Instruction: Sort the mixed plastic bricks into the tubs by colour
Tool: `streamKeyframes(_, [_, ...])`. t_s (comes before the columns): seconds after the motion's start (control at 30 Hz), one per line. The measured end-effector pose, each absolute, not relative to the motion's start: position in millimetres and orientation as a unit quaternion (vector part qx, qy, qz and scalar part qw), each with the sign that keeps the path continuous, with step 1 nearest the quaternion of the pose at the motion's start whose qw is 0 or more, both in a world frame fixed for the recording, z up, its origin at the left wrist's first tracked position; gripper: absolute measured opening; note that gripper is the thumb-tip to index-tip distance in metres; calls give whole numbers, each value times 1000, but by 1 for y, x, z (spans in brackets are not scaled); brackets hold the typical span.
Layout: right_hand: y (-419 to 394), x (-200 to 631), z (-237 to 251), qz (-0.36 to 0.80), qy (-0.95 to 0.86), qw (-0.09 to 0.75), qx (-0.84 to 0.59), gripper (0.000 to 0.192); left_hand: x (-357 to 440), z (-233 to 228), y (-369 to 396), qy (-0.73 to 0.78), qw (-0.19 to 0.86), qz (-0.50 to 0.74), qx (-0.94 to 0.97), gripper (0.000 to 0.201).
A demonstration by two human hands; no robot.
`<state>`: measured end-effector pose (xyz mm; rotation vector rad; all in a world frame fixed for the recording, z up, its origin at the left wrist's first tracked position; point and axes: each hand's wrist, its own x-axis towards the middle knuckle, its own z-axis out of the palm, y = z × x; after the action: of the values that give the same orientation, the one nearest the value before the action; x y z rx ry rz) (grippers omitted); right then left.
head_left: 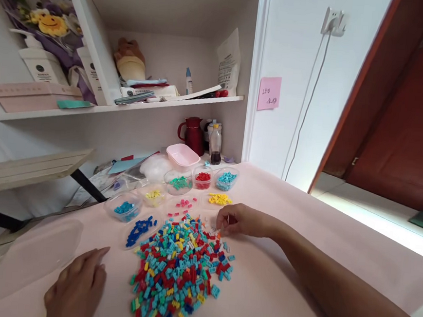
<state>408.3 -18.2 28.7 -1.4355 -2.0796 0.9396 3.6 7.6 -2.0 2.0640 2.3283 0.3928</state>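
The pink table (291, 262) lies bare to the right of the brick pile (179, 268) – open passage there. Behind the pile, a crowded row blocks the way: clear tubs of green bricks (179, 182), red bricks (203, 179) and turquoise bricks (226, 179), with loose yellow bricks (219, 198) just in front – only narrow gaps between

The big heap of small plastic bricks (179, 268) mixes turquoise, red, yellow and blue. Clear round plastic cups hold green bricks (179, 182), red bricks (203, 179) and turquoise bricks (226, 179). The smooth table cover (277, 290) is pale pink.
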Motion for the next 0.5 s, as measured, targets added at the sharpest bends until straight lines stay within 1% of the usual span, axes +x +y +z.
streamKeyframes(0.13, [-22,414,30,412,-744,173,-497,22,3,-1,10,741,5,120,660,47])
streamKeyframes(0.2, [-25,412,32,418,-744,135,-503,25,3,-1,10,741,6,117,661,47])
streamKeyframes(0.27, [-28,408,34,391,-753,105,-519,27,3,-2,9,741,8,115,662,48])
streamKeyframes(0.33, [-31,404,36,349,-769,95,-527,26,4,-2,8,738,2,125,663,47])
streamKeyframes(0.5, [-33,398,33,280,-797,109,-525,15,4,-3,8,734,3,150,662,43])
